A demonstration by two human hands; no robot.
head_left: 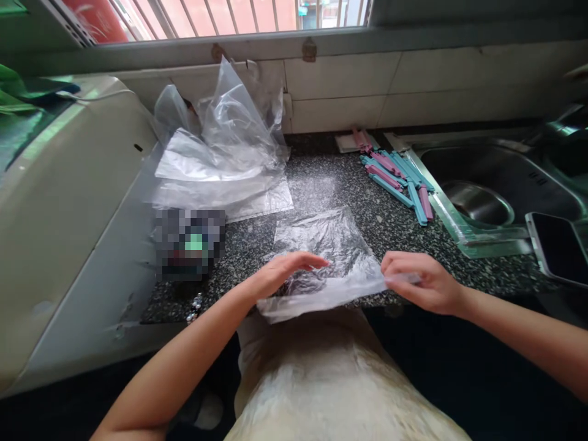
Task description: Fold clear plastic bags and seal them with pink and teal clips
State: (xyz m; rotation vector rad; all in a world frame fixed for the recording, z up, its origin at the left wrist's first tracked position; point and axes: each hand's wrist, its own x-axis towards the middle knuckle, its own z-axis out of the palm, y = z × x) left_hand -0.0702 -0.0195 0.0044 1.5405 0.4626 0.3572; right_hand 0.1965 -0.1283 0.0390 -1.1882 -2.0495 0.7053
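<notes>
Thin clear plastic bag (321, 239) lies at front edge of speckled countertop (243, 245); right hand (420, 283) closed, pinching near corner; left hand (289, 267) open over film, apparently gripping nothing. One-sided pull could skew or crease it.

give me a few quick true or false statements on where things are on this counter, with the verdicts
1. The right hand holds one end of the clear plastic sheet. True.
2. The pink and blue strips lie beside the sink. True.
3. The left hand is down in the sink. False: it is over the clear plastic sheet.
4. The phone lies on the plastic bags. False: it is on the right, by the sink.
5. The plastic bags are to the left of the pink and blue strips. True.
</notes>
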